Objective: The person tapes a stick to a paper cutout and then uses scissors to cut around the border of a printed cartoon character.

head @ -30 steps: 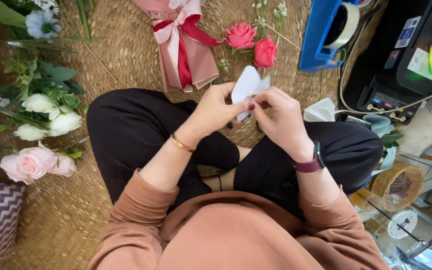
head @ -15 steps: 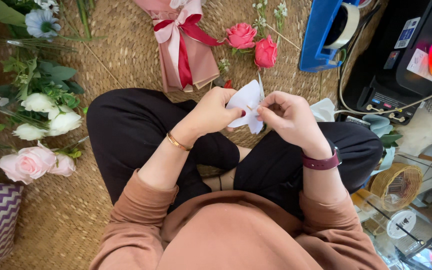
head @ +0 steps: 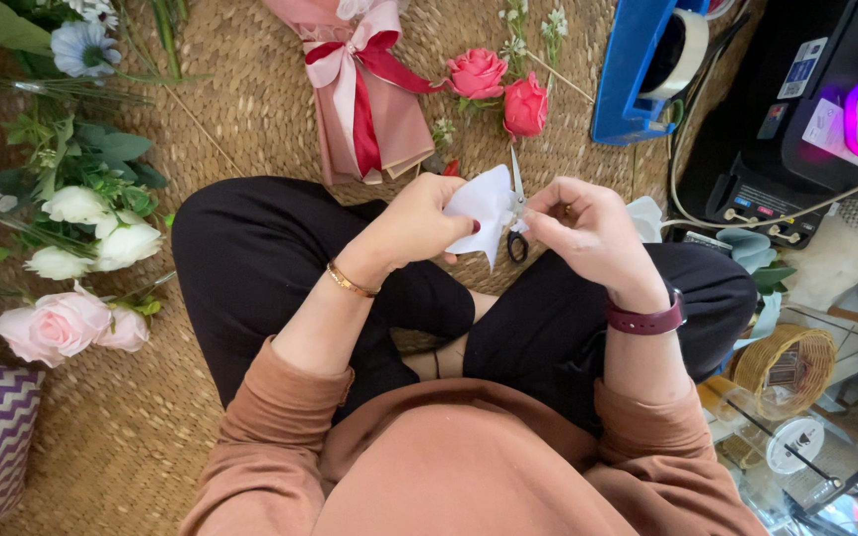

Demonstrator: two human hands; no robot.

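Seated cross-legged on a woven mat, a person works a white paper piece above the lap; compared with half a second ago, small scissors now stand upright between the hands, blades pointing away, where only folded paper showed before. The left hand pinches the paper's left edge, fingers closed on it. The right hand is closed around the scissors, whose dark loop hangs below the paper; the handles are mostly hidden by the fingers, and whether the blades are biting the paper is hard to make out. A pink wrapped bouquet tied with a red and pink ribbon is cut off at the top edge, beside two red roses. A blue tray holds a tape roll, and a black machine at the right carries small pale rectangular labels
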